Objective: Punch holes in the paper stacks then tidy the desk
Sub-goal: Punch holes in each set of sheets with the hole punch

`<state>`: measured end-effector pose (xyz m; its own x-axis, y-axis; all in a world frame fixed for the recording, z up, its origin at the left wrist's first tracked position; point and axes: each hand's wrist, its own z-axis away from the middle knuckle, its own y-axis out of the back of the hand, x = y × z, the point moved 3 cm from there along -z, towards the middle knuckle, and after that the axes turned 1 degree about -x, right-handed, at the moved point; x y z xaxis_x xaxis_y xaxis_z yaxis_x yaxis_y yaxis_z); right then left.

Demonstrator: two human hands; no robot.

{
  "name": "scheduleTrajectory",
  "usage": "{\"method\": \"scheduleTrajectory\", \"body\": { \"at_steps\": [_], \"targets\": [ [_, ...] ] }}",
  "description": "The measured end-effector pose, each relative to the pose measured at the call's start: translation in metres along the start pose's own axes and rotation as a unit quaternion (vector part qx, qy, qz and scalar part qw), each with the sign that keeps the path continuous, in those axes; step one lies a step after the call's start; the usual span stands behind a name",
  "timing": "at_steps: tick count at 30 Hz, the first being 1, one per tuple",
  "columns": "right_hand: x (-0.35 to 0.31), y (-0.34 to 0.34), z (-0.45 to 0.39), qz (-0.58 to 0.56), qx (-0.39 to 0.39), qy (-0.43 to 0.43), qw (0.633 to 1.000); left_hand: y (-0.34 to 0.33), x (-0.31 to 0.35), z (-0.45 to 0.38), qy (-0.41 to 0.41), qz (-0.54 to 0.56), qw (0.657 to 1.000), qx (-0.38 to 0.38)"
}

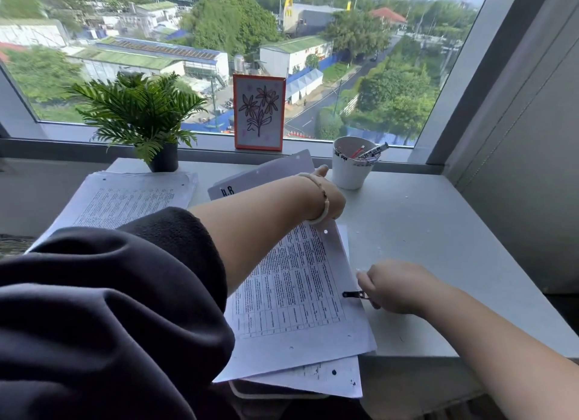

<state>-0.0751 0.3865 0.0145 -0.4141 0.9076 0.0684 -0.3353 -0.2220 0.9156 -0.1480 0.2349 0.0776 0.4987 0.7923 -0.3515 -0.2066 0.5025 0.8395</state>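
Observation:
A stack of printed paper [297, 288] with punched holes along its edges lies in the middle of the white desk [438, 231]. My right hand [398, 286] pinches the silver handles of a black binder clip [353, 294] at the stack's right edge. My left arm, in a dark sleeve with a pale bracelet, reaches across the stack to its far right corner. Of my left hand [327, 184] only the wrist, the back of the hand and a thumb tip show; its fingers are hidden. A second paper stack [131, 197] lies at the far left.
A grey sheet with a black label [266, 176] lies behind the stack. A white cup of markers [352, 165] stands just beyond my left hand. A potted plant [141, 121] and a flower card [259, 112] are by the window. More sheets [313, 380] overhang the desk's front edge.

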Motion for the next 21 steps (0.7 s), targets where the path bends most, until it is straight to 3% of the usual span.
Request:
{"method": "scheduleTrajectory", "body": {
  "at_steps": [3, 12, 17, 21],
  "targets": [
    [0.001, -0.003, 0.003, 0.003, -0.01, 0.001, 1.0, -0.002, -0.012, 0.002, 0.007, 0.044, 0.999, 0.006],
    [-0.004, -0.006, 0.013, 0.038, 0.037, 0.033, 0.998, 0.002, 0.0, 0.01, 0.02, -0.054, 0.998, -0.013],
    [-0.005, -0.004, 0.018, 0.05, 0.073, 0.038, 0.995, -0.01, 0.067, 0.006, -0.103, -0.116, 0.986, -0.053],
    [-0.006, -0.004, 0.021, 0.057, 0.093, 0.032, 0.994, -0.022, 0.089, -0.006, -0.11, -0.073, 0.989, -0.07]
  ]
}}
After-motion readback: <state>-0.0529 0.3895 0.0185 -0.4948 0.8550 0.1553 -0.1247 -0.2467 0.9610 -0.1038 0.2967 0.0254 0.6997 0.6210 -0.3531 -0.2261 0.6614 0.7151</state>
